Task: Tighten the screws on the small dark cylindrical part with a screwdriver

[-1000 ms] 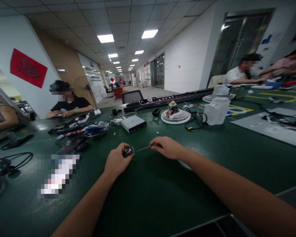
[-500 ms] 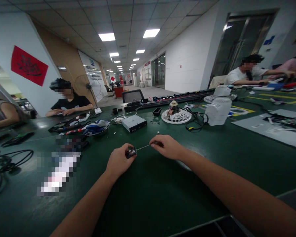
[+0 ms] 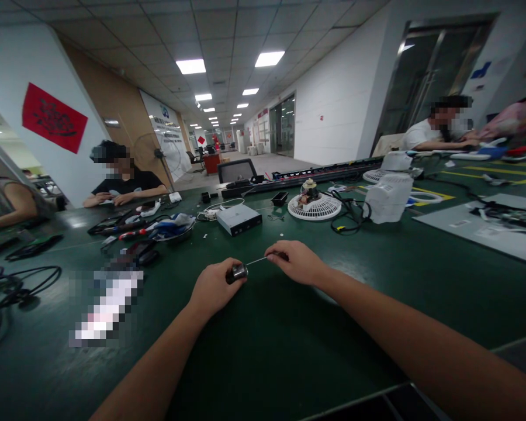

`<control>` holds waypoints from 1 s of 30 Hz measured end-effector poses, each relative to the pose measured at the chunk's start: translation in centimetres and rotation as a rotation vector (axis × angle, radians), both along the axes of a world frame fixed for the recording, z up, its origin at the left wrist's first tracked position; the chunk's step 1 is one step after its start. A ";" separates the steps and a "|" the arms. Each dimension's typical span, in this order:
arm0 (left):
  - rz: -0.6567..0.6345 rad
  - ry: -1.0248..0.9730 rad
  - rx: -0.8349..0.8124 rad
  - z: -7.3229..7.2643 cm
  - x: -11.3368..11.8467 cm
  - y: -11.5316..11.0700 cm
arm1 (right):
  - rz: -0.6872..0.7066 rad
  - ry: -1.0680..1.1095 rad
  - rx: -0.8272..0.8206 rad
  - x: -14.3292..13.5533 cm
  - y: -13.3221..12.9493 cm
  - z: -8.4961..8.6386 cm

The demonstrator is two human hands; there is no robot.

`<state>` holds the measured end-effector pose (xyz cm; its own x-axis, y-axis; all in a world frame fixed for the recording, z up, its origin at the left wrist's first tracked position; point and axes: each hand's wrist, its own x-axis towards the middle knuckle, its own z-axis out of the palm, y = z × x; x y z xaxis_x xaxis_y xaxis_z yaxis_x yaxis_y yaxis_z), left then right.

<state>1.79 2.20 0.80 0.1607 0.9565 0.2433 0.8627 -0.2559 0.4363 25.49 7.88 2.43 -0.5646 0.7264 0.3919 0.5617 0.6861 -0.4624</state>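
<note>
My left hand is closed around a small, shiny metal cylinder, dark on the side toward my palm. Its bright end faces right. A thin-shafted screwdriver is in my right hand, with the dark handle mostly hidden by my fingers. The shaft points left, and its tip reaches the cylinder's upper right edge; I cannot tell whether it touches or goes in. Both hands are low over the green tabletop. Beyond them lies a silver box-shaped disc drive.
Past the drive are a small black tray, a round white fan grille with a motor and a white plastic housing. Tools and cables lie on the left. A grey board is at right. People sit across the table.
My left hand has shifted slightly right and down, and the cylinder's end has turned a little more to the right. My right hand stays nearly in place with the screwdriver.
</note>
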 end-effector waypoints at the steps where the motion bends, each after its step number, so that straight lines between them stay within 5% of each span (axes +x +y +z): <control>1: 0.007 0.003 0.003 0.0 0.0 0.0 | 0.004 -0.009 -0.007 0.0 0.0 0.0; 5: -0.016 -0.016 0.007 -0.1 0.0 0.0 | 0.107 0.016 -0.098 -0.1 -0.1 0.0; 9: -0.004 -0.052 0.018 -0.2 -0.1 0.1 | 0.004 0.044 -0.046 -0.1 -0.1 0.0; 13: -0.021 -0.052 0.016 -0.2 -0.2 0.1 | 0.081 0.000 -0.122 -0.2 0.1 -0.2; 18: -0.007 -0.055 0.030 -0.2 0.0 0.0 | -0.018 0.023 -0.095 -0.2 0.2 -0.2; 30: -0.001 -0.063 0.001 -0.3 0.0 0.1 | -0.008 -0.072 -0.151 -0.4 0.0 -0.1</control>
